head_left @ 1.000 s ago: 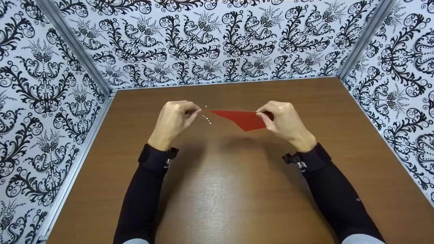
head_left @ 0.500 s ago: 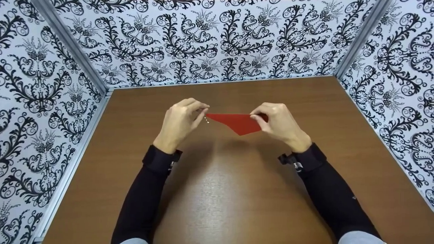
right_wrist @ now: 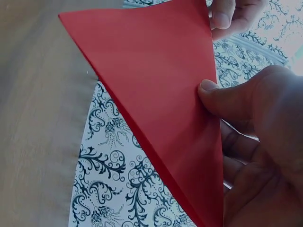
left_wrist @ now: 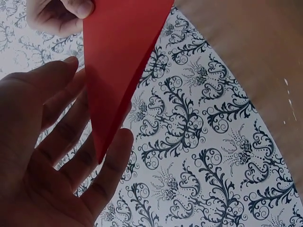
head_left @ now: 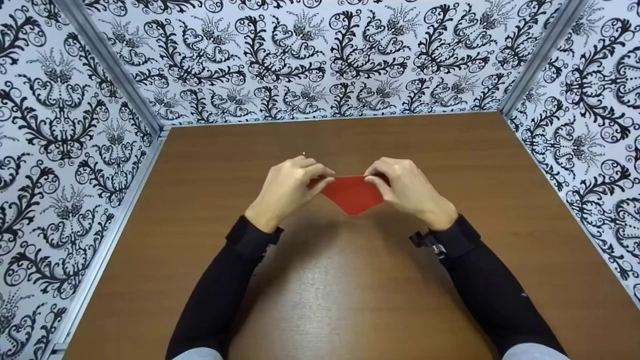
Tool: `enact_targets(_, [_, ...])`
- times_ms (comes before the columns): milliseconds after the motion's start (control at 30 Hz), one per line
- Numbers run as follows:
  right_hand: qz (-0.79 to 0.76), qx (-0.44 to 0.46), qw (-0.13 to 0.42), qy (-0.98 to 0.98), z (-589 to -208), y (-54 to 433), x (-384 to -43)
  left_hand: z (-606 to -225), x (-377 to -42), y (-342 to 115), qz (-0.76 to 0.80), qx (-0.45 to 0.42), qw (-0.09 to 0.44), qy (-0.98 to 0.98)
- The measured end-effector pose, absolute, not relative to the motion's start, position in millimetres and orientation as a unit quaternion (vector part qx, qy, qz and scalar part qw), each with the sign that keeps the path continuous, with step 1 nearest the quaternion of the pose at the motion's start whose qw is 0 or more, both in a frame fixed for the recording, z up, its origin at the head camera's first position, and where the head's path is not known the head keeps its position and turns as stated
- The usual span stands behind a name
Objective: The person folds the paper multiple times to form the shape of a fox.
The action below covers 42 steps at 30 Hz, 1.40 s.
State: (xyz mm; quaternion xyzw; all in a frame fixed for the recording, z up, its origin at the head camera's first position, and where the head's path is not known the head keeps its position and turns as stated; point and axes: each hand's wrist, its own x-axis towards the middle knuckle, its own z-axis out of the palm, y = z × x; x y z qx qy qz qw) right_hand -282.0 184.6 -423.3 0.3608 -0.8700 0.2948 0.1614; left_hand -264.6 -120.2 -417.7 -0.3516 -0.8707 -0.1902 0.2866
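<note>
A folded red sheet of paper (head_left: pixel 352 196), triangular with layered edges, is held up above the table. My right hand (head_left: pixel 412 192) pinches its upper edge; in the right wrist view the thumb (right_wrist: pixel 222 99) presses the near face, with fingers behind. At the paper's left end is my left hand (head_left: pixel 290 192). In the left wrist view the paper's narrow point (left_wrist: pixel 102 137) lies in front of the left fingers (left_wrist: pixel 118 151), while the left thumb (left_wrist: pixel 52 78) sits just beside the edge, apart from it. The paper partly hides the left index fingertip.
The brown wooden table (head_left: pixel 320 300) spreads beneath both hands. Walls with black-and-white scroll patterns (head_left: pixel 320 60) enclose its back and sides, joined by grey metal corner posts (head_left: pixel 107 65). Small bright specks show on the table behind the left hand.
My left hand has moved right, from beyond the paper's left point to along its edge, nearer the right hand. The right hand has shifted slightly left and toward me with the paper.
</note>
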Motion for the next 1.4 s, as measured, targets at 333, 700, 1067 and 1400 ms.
enact_targets(333, [0.313, 0.368, 0.141, -0.864, -427.7, 180.4, -281.7, -420.1, -263.6, -113.4, -0.194, -0.35, 0.252, -0.881])
enact_targets(700, [0.333, 0.353, 0.109, -0.868, -434.5, 179.6, -286.6, -433.9, -270.0, -106.6, -0.218, -0.33, 0.198, -0.897])
enact_targets(1067, [0.311, 0.336, 0.094, -0.884, -441.4, 180.5, -292.5, -455.9, -281.2, -104.9, -0.285, -0.275, 0.113, -0.911])
enact_targets(1400, [0.255, 0.383, 0.071, -0.885, -450.3, 175.6, -291.8, -474.1, -289.1, -106.3, -0.281, -0.226, 0.074, -0.93])
